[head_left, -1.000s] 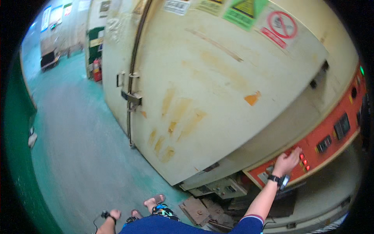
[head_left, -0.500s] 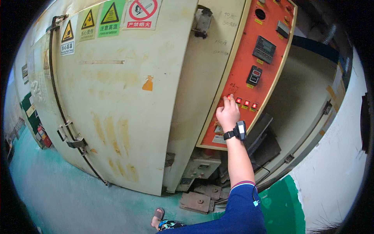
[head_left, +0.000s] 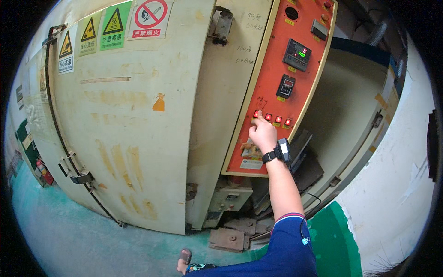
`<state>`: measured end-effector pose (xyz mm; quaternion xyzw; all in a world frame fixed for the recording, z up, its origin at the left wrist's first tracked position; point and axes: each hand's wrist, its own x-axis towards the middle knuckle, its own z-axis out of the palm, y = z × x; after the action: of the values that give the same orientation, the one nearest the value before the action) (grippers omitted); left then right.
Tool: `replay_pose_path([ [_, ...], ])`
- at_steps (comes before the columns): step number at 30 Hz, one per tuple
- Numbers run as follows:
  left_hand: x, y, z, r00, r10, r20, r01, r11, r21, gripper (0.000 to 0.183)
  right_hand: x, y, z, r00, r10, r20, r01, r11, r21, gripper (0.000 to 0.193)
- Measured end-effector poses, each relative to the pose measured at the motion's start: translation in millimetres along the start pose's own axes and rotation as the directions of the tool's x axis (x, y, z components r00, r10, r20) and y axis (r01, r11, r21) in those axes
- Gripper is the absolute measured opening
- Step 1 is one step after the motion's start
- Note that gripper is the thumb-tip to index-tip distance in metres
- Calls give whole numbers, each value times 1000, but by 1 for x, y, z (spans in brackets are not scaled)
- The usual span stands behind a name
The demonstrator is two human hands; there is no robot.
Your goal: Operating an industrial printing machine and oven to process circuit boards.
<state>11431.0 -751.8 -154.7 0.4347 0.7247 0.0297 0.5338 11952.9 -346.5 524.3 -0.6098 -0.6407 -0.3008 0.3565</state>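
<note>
My right hand (head_left: 263, 133) reaches up to an orange control panel (head_left: 267, 69). Its index finger is stretched out and the other fingers look curled, with nothing held. The fingertip is at the leftmost red lit switch (head_left: 256, 114), close to the second lit switch (head_left: 268, 117); whether it presses is hard to tell. Two more lit switches continue the row to the right. Above them sit a small dark timer-like unit (head_left: 286, 86) and a black controller (head_left: 296, 54) with red and green digits. A black strap with a small device (head_left: 280, 151) circles my right wrist. My left hand is out of view.
A large cream metal door (head_left: 138, 120) with warning stickers and a latch rod (head_left: 58, 120) fills the left. Below the panel are a small control box (head_left: 229, 198) and brown metal blocks (head_left: 227, 239) on the floor. A white wall (head_left: 397, 207) stands at the right.
The view has shifted, so the panel sits further left. My right fingertips have drawn back slightly, uncovering more of the leftmost switch. The controller's digits, dark before, now show lit.
</note>
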Motion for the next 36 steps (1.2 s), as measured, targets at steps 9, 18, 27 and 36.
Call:
replay_pose_path([
  [9,-32,-63,15,979,36,-203,35,942,335,40,2,-1,-4,998,56,31,-57,998,38,16],
  [18,-28,-62,-4,956,-245,-159,248,969,-1,43,31,24,-27,917,86,-389,-13,982,187,22],
  [27,-52,-42,13,959,-250,-132,178,896,-406,47,58,49,-34,888,190,-420,-218,976,-19,58],
  [36,-50,-80,18,972,-214,-99,222,972,77,46,72,76,-49,969,192,-155,-190,981,29,57],
])
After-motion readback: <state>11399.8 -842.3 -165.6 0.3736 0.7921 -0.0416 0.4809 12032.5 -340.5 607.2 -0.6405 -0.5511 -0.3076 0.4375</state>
